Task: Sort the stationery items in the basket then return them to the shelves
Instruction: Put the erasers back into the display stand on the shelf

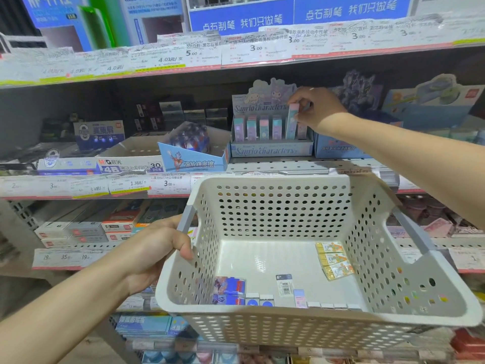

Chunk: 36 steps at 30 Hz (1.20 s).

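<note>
My left hand (160, 248) grips the left handle of a white perforated basket (286, 206), held in front of the shelves. Inside it lie yellow erasers (334, 260), blue-and-red packs (229, 290), a barcoded eraser (284, 285), a pink eraser (299, 298) and several small white items along the near wall. My right hand (315, 109) pinches a tall pastel eraser (291, 120) upright at the right end of the Sanrio display box (271, 149) on the middle shelf, beside a row of similar erasers.
Left of the Sanrio box stand a blue Ultraman eraser box (191, 158) and an M&G 4B eraser carton (128, 166). Another blue box (338, 149) sits to the right. Price labels line every shelf edge; lower shelves hold more boxed stationery.
</note>
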Each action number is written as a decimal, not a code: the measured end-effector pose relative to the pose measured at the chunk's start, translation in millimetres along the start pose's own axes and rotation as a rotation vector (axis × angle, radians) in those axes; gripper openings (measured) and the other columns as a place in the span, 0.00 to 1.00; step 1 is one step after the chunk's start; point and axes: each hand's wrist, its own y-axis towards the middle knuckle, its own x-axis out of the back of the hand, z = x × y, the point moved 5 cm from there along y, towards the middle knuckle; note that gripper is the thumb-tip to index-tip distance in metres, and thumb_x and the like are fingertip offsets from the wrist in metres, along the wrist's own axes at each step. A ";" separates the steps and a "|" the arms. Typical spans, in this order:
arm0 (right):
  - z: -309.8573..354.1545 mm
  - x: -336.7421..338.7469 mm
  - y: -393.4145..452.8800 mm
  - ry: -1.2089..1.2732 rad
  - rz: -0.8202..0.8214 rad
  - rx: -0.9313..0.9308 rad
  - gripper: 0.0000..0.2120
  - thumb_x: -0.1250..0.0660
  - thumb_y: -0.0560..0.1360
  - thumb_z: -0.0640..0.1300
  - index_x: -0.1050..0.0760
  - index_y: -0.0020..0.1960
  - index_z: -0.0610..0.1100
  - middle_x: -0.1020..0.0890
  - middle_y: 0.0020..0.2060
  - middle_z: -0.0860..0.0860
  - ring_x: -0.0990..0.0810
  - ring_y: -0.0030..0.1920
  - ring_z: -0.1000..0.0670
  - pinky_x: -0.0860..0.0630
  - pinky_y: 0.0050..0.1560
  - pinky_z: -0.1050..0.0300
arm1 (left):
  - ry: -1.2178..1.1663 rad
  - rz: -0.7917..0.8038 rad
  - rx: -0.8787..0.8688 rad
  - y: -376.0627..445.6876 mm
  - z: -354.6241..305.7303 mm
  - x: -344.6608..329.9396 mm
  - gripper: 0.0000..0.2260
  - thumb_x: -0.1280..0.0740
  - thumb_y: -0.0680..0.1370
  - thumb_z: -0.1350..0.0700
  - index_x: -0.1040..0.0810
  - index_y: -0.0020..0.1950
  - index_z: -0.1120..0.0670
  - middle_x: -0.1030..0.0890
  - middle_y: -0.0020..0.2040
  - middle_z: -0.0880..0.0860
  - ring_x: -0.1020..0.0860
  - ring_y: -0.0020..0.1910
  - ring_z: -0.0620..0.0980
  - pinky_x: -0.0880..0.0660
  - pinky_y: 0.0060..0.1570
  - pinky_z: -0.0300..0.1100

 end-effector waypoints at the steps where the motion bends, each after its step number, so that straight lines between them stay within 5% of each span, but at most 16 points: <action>1: -0.5 -1.2 -0.9 -0.005 0.008 -0.001 0.15 0.33 0.74 0.35 0.24 0.60 0.42 0.21 0.49 0.44 0.22 0.49 0.46 0.27 0.55 0.58 | 0.004 0.001 0.000 0.0 -0.1 -0.2 0.29 0.40 0.55 0.68 0.19 0.52 0.51 0.19 0.41 0.66 0.20 0.36 0.62 0.22 0.34 0.48; 7: 1.0 -9.5 -5.3 -0.086 0.043 0.086 0.16 0.33 0.75 0.37 0.23 0.62 0.43 0.21 0.57 0.43 0.22 0.56 0.42 0.27 0.62 0.49 | 0.004 0.001 -0.007 -1.0 -0.5 -0.4 0.28 0.40 0.55 0.68 0.19 0.51 0.53 0.19 0.40 0.65 0.20 0.34 0.60 0.22 0.31 0.46; 16: -4.8 -9.2 -9.4 -0.085 0.073 0.038 0.27 0.43 0.72 0.26 0.27 0.67 0.45 0.29 0.69 0.47 0.32 0.70 0.46 0.37 0.70 0.60 | 0.022 -0.003 -0.003 0.8 0.9 1.9 0.30 0.40 0.55 0.68 0.19 0.53 0.51 0.18 0.44 0.67 0.20 0.40 0.63 0.22 0.38 0.50; 19: -2.4 -6.7 -10.0 -0.111 0.086 -0.010 0.28 0.45 0.73 0.27 0.28 0.68 0.47 0.31 0.70 0.47 0.22 0.54 0.49 0.30 0.60 0.61 | 0.005 0.000 -0.011 0.9 1.1 1.3 0.29 0.40 0.55 0.68 0.19 0.53 0.52 0.18 0.42 0.66 0.20 0.38 0.63 0.23 0.37 0.49; 21: 1.7 -6.0 -13.5 -0.157 0.085 -0.025 0.26 0.45 0.75 0.30 0.29 0.69 0.48 0.31 0.70 0.46 0.27 0.35 0.54 0.30 0.51 0.62 | 0.005 0.004 -0.013 0.6 1.6 1.5 0.29 0.40 0.54 0.68 0.19 0.53 0.53 0.18 0.42 0.65 0.20 0.37 0.62 0.23 0.35 0.48; 22: 3.8 -6.0 -15.1 -0.187 0.082 -0.032 0.25 0.45 0.75 0.31 0.29 0.69 0.48 0.30 0.70 0.45 0.27 0.34 0.51 0.29 0.51 0.61 | 0.003 0.005 -0.013 0.7 1.9 1.7 0.30 0.40 0.54 0.68 0.19 0.53 0.53 0.19 0.41 0.65 0.21 0.36 0.61 0.23 0.35 0.48; 25: 2.7 -9.3 -15.6 -0.273 0.086 -0.048 0.23 0.44 0.76 0.33 0.29 0.69 0.47 0.29 0.68 0.43 0.23 0.41 0.44 0.27 0.53 0.58 | -0.004 0.007 -0.014 1.0 2.5 2.4 0.30 0.40 0.54 0.68 0.19 0.54 0.54 0.19 0.40 0.64 0.21 0.35 0.61 0.23 0.37 0.49; 29: -5.5 -17.6 -9.4 -0.321 0.116 -0.018 0.24 0.44 0.75 0.31 0.28 0.68 0.47 0.28 0.68 0.46 0.27 0.65 0.42 0.31 0.67 0.53 | -0.013 0.018 -0.010 1.9 3.6 3.0 0.30 0.40 0.54 0.68 0.20 0.54 0.54 0.19 0.41 0.65 0.21 0.35 0.61 0.23 0.37 0.49; 36: -1.7 -12.3 -3.3 -0.284 0.190 0.041 0.27 0.46 0.73 0.24 0.29 0.68 0.42 0.31 0.71 0.46 0.33 0.70 0.44 0.37 0.70 0.56 | -0.011 0.031 -0.017 1.3 1.9 2.3 0.29 0.40 0.54 0.68 0.19 0.53 0.53 0.19 0.38 0.64 0.21 0.33 0.60 0.23 0.34 0.48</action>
